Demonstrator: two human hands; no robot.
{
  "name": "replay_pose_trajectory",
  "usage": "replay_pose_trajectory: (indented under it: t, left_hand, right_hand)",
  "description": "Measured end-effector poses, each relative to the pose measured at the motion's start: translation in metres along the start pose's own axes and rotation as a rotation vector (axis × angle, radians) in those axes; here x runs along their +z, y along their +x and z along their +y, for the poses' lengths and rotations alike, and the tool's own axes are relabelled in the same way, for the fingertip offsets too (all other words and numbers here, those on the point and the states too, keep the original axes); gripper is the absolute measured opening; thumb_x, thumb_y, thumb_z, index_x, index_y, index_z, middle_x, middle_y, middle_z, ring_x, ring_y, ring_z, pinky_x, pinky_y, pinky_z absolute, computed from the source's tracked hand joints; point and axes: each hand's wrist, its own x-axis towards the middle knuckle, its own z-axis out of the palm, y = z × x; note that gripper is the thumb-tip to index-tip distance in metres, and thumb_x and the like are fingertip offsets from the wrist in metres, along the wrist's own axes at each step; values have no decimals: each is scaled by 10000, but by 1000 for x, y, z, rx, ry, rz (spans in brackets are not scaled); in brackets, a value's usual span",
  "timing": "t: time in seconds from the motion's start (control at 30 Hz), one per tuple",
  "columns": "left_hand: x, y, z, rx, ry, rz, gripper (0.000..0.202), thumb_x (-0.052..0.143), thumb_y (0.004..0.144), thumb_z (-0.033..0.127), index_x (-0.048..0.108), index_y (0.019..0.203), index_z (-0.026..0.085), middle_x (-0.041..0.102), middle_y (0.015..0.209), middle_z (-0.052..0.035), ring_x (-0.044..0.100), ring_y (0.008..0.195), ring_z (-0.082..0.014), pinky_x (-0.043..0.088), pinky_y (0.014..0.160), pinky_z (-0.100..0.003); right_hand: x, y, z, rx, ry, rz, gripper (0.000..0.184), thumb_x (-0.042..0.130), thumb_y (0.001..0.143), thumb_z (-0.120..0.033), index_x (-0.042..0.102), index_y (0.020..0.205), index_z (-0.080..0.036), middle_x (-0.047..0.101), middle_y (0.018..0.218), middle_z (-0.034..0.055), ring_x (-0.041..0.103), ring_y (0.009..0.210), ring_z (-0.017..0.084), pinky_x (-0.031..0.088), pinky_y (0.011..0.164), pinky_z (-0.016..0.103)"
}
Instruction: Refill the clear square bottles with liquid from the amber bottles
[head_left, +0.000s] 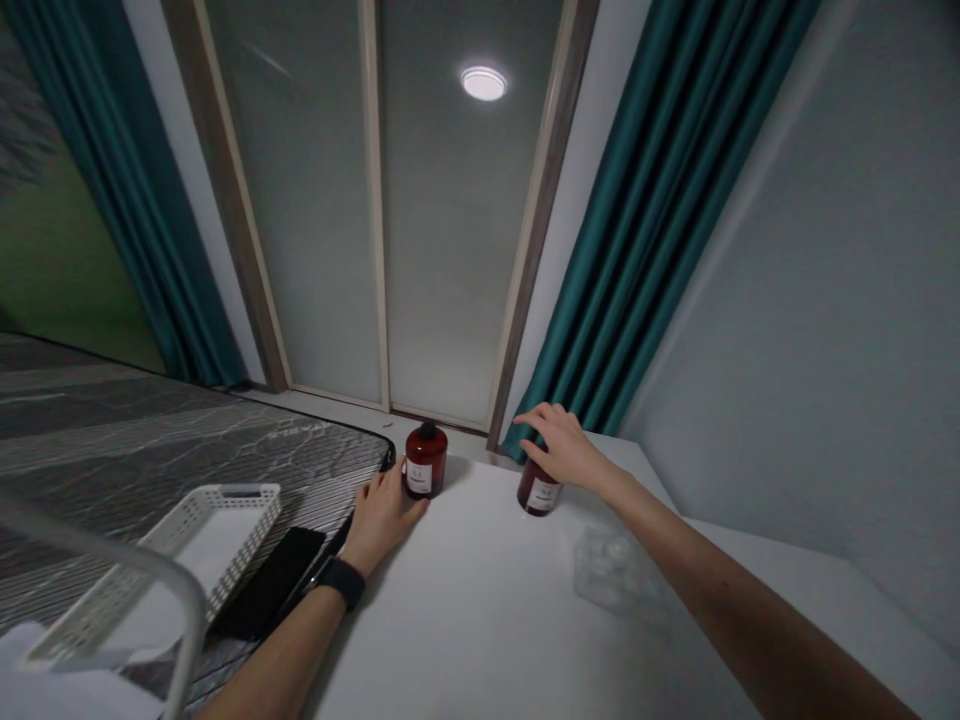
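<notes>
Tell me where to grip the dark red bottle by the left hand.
Grip the dark red bottle round its cylindrical body, below the black cap, coming from the near left, where the left hand lies. It stands upright, so a wrapped hand likely holds best.

Left wrist (352, 565): black wide-strap wristband (341, 582). Both forearms (720, 570) bare down to frame edge.

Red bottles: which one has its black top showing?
The left bottle, beside the left hand; the other bottle has its top hidden under the right hand.
</notes>
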Motion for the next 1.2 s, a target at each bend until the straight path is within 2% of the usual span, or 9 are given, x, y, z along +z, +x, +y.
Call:
replay_pose_trajectory:
  t: [0.1, 0.2, 0.3, 0.43, 0.67, 0.8, 0.97, 1.07, 1.2]
  left_hand:
    - [3, 1, -3, 6, 10, -13, 613, 593, 882, 364, 410, 1415, 121, 609, 1349, -154, 536, 1211, -358, 392, 955, -464]
    - [4, 2, -5, 5, 6, -25, 606, 588, 885, 373, 418, 1409, 118, 607, 1355, -149, 529, 1216, -354, 388, 970, -472]
    - [3, 2, -4, 0, 7, -33, 586, 591, 884, 371, 438, 1390, 118, 607, 1355, -148, 523, 1223, -354, 386, 974, -473]
    - [-2, 0, 0, -13, -6, -30, 543, 599, 879, 357, 466, 1356, 136, 624, 1324, -143, 529, 1219, -353, 390, 957, -451]
    - [-4, -2, 2, -46, -80, -21, 546, 642, 854, 340, 476, 1351, 186, 627, 1320, -130, 526, 1229, -357, 368, 977, -447]
    - [-5, -4, 2, -46, -94, -17, 512, 637, 863, 350, 500, 1333, 201, 640, 1302, -112, 539, 1208, -340, 381, 960, -428]
    - [-6, -5, 4, -58, -121, -7, 495, 643, 866, 361, 515, 1319, 209, 656, 1267, -109, 551, 1192, -334, 379, 958, -417]
    - [-7, -5, 5, -66, -129, -12, 493, 652, 857, 359, 522, 1312, 221, 668, 1240, -106, 555, 1187, -334, 379, 953, -417]
    - [-6, -4, 5, -78, -128, -15, 524, 654, 851, 341, 507, 1337, 209, 648, 1278, -126, 546, 1209, -333, 375, 964, -416]
  right_hand:
    - [-4, -12, 26, 86, -19, -66, 458, 645, 841, -214, 583, 1294, -189, 542, 1294, 161, 481, 1221, 334, 344, 1053, 537]
    - [-2, -19, 43, 121, 44, -192, 454, 658, 841, -225, 567, 1284, -182, 633, 1143, 104, 612, 1039, 246, 478, 933, 394]
    - [1, -19, 48, 134, 102, -247, 389, 645, 866, -250, 568, 1243, -197, 651, 1084, 63, 638, 935, 198, 509, 844, 323]
    - [15, -10, 32, 141, 138, -230, 361, 663, 861, -282, 576, 1199, -190, 616, 1053, 66, 612, 957, 213, 489, 867, 341]
    - [64, 22, -21, 81, 217, -163, 326, 675, 870, -337, 569, 1154, -216, 557, 1049, 57, 562, 1061, 235, 443, 939, 364]
    - [83, 34, -39, 77, 262, -129, 365, 670, 877, -367, 546, 1189, -226, 533, 1060, 54, 577, 1048, 231, 440, 942, 371]
    - [92, 37, -40, 100, 309, -91, 395, 682, 859, -391, 559, 1198, -231, 527, 1080, 56, 580, 1080, 243, 434, 976, 399]
    - [96, 35, -31, 110, 352, -77, 516, 687, 850, -413, 524, 1309, -241, 541, 1179, 86, 556, 1172, 256, 428, 1014, 409]
    - [106, 20, -14, 176, 411, -24, 760, 544, 937, -471, 192, 1553, -201, 516, 1333, 167, 582, 1175, 241, 461, 1002, 412]
